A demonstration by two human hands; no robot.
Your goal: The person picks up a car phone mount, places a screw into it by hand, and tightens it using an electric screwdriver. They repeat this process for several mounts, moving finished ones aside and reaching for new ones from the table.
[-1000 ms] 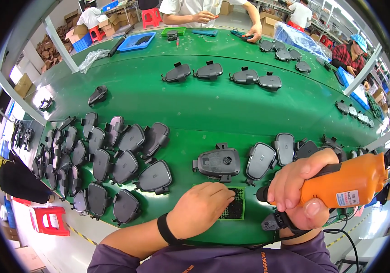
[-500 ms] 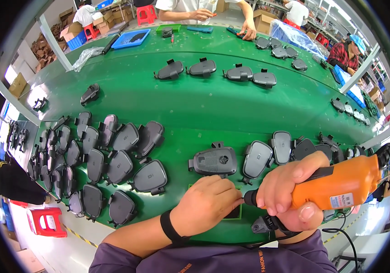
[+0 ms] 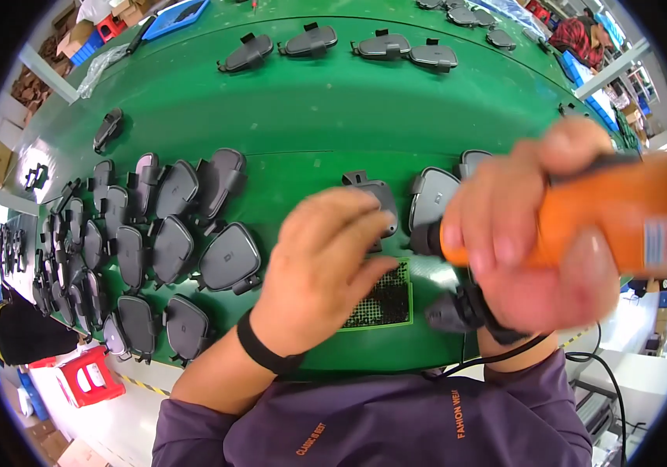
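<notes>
My right hand (image 3: 516, 226) is wrapped round an orange electric screwdriver (image 3: 625, 214), whose black nose points left; motion blurs both. My left hand (image 3: 318, 268), a black band on its wrist, is over the near left part of a dark phone holder (image 3: 378, 194). Its thumb is stretched apart from the fingers; whether the fingertips touch the holder I cannot tell. Below the thumb lies a green-edged screw tray (image 3: 384, 303) with a black grid and small dark pieces. A grey phone holder (image 3: 433, 201) sits just beyond the screwdriver's nose.
Many dark phone holders (image 3: 174, 249) cover the table's left side. A row of holders (image 3: 384, 45) lies farther back. A dark clamp-like part (image 3: 450, 311) is beside the tray, and a black cable (image 3: 497, 356) runs by my right forearm. A red stool (image 3: 88, 377) stands at left.
My left hand has left the screwdriver's tip and moved up and left, its thumb now spread. The screwdriver has risen in my right hand. The view has tilted down, uncovering more of the tray.
</notes>
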